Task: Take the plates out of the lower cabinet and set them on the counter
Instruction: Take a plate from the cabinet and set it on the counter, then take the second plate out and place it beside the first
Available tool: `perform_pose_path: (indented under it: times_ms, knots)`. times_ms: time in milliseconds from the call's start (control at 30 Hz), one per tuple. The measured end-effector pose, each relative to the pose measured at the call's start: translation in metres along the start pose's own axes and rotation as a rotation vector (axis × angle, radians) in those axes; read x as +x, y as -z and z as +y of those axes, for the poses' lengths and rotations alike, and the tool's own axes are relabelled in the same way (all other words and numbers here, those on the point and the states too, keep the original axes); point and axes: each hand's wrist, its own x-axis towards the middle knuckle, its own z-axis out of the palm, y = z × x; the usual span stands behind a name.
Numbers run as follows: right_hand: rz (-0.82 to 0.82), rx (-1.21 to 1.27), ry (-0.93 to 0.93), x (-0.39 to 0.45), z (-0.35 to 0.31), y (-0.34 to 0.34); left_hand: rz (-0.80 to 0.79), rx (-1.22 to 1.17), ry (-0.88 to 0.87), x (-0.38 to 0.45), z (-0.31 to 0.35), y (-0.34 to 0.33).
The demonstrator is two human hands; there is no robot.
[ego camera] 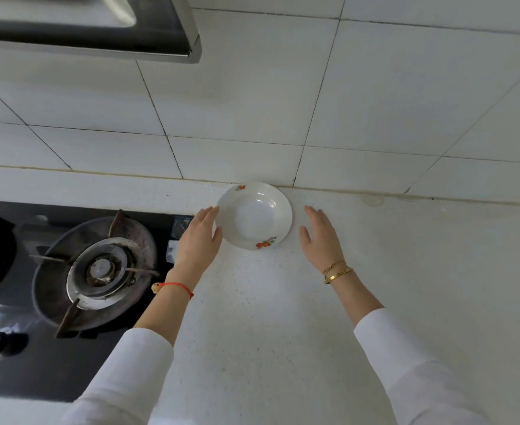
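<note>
A white deep plate [254, 214] with small orange fruit prints on its rim lies on the speckled white counter [267, 317], close to the tiled back wall. My left hand [199, 240] is at the plate's left edge, fingers spread, fingertips touching or almost touching the rim. My right hand [320, 237] hovers just right of the plate, open, with a small gap between it and the rim. Neither hand grips anything. The lower cabinet is out of view.
A black gas hob [68, 271] with a round burner sits left of the plate. A steel range hood [99, 29] hangs at the top left. White wall tiles [283, 102] rise behind the counter.
</note>
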Motion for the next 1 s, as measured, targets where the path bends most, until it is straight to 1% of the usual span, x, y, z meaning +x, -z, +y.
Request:
perform_pose_path:
  times_ms: [267, 500, 733, 867, 1000]
  knots:
    - [0.096, 0.061, 0.142, -0.091, -0.013, 0.045, 0.102, 0.026, -0.119, -0.092, 0.048, 0.03]
    - [0.133, 0.066, 0.231, -0.188, -0.001, 0.089, 0.171, 0.045, -0.158, -0.195, 0.092, 0.033]
    - [0.101, 0.058, 0.275, -0.294, 0.023, 0.119, 0.229, 0.012, -0.149, -0.314, 0.131, 0.023]
    - [0.08, 0.057, 0.307, -0.355, 0.035, 0.128, 0.27, 0.019, -0.137, -0.381, 0.145, 0.018]
    - [0.069, 0.068, 0.311, -0.406, 0.043, 0.134, 0.273, 0.017, -0.134, -0.435, 0.152, 0.015]
